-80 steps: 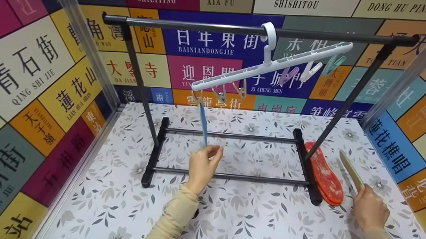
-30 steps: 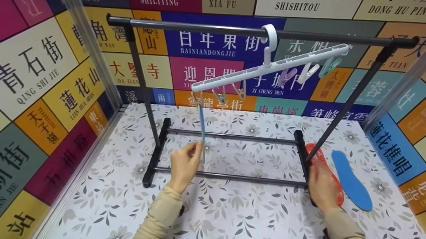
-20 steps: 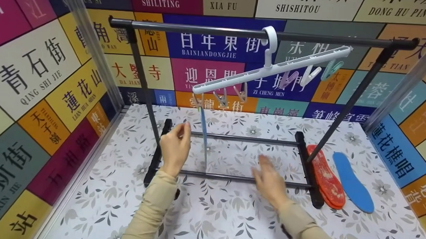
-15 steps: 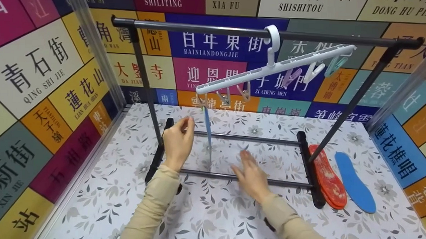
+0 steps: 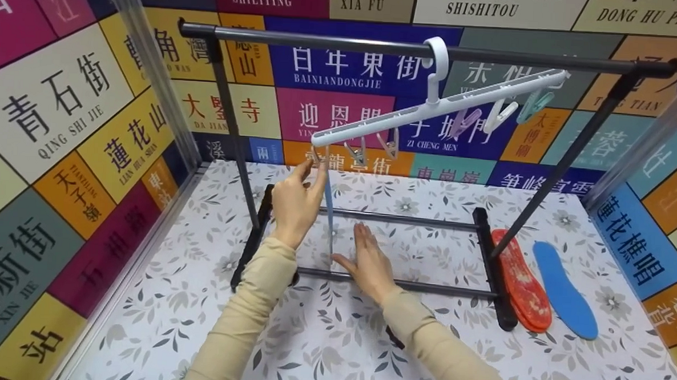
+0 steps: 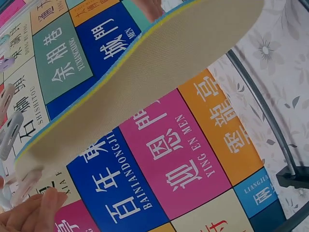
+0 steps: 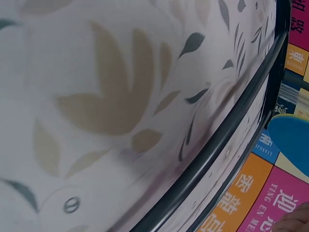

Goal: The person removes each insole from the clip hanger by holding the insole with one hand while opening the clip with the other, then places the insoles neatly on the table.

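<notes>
A thin insole, blue with a yellow edge and beige underside, hangs edge-on from a clip at the near left end of a white clip hanger. In the left wrist view the beige face of the insole fills the top, its end at the clip. My left hand is raised to that clip, thumb and forefinger extended on either side; contact is unclear. My right hand has straight fingers beside the insole's lower end. Only part of that hand shows in the right wrist view.
A dark metal rack bears the hanger, its lower bars crossing under my hands. Several other clips dangle from the hanger. Right of the rack lie red insoles and a blue insole on the flower-patterned table. Printed panels wall the sides and back.
The right hand first laid a blue insole on the table, then moved left to the hanging insole. The left hand let go of the hanging insole, then rose to the clip.
</notes>
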`<state>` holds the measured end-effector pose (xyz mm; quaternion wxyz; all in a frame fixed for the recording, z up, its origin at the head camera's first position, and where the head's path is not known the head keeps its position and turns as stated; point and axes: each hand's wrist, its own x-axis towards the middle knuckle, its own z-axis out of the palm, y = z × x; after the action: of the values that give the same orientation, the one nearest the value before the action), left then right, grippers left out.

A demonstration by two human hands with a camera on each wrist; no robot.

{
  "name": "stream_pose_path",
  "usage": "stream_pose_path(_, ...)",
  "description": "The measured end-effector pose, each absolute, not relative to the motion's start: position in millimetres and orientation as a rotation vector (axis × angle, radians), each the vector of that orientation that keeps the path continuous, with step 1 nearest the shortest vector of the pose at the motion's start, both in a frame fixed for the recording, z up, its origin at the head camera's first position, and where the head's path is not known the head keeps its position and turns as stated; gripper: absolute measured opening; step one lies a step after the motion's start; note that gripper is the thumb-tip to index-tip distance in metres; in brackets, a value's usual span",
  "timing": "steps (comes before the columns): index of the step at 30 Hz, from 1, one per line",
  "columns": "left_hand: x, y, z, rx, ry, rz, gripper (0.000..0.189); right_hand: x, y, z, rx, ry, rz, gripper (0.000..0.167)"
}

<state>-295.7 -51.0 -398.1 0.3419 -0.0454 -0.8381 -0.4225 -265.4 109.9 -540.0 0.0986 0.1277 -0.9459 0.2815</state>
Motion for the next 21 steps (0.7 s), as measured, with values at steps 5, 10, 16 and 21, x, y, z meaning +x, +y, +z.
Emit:
stream_pose_path(5, -303.8, -47.2, -390.7, -0.04, -2.243, -1.064, 0.053, -268.3, 91.4, -533.0, 0.395, -2.867, 0.802, 0.104)
stream_pose_path(10, -312.2, -45.4, -383.3, -0.015, -2.252, -1.083, 0.045, -272.5, 75.8, -527.4, 0.443, -2.864, 0.789, 0.094)
stream_pose_path(16, -319.1, -41.2, -376.0, -0.034, -2.246, -1.071, 0.036, -273.5, 68.6, -530.7, 0.452, -2.735, 0.722, 0.062)
stream_pose_path(21, -319.0, -39.6, -373.0, -0.069, -2.254, -1.04, 0.037, -268.2, 70.4, -536.1, 0.43, -2.645, 0.682, 0.049)
